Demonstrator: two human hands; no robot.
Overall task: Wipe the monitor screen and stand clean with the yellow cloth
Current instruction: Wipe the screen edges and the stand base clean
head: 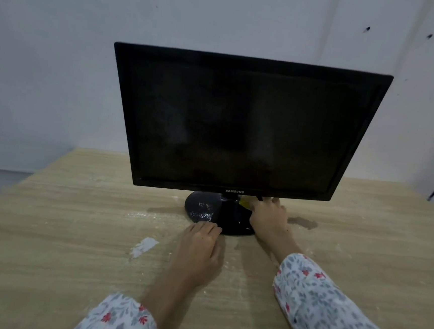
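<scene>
Pale wall behind, a few dark marks on it upper right. Wood-grain table fills the lower half, dusty, with a white smear left of centre and a damp patch at right.

Monitor stands upright mid-table, screen dark and off, faint streaks on it. "SAMSUNG" reads on the bottom bezel, centre. No other writing legible.

Stand is a glossy black round base with a short neck, directly under the logo; left part of the base shows whitish speckles.

Floral sleeves, white with grey and red print, on both arms.

Left hand lies flat, palm down, fingers spread loosely and touching the front rim of the base, holding nothing.

Right hand sits on the right side of the base, just under the bezel, fingers curled over the yellow cloth. Only a small yellow edge shows, between the fingertips and the stand's neck; the rest is hidden under the hand. The cloth is pressed against the stand, next to the neck.
</scene>
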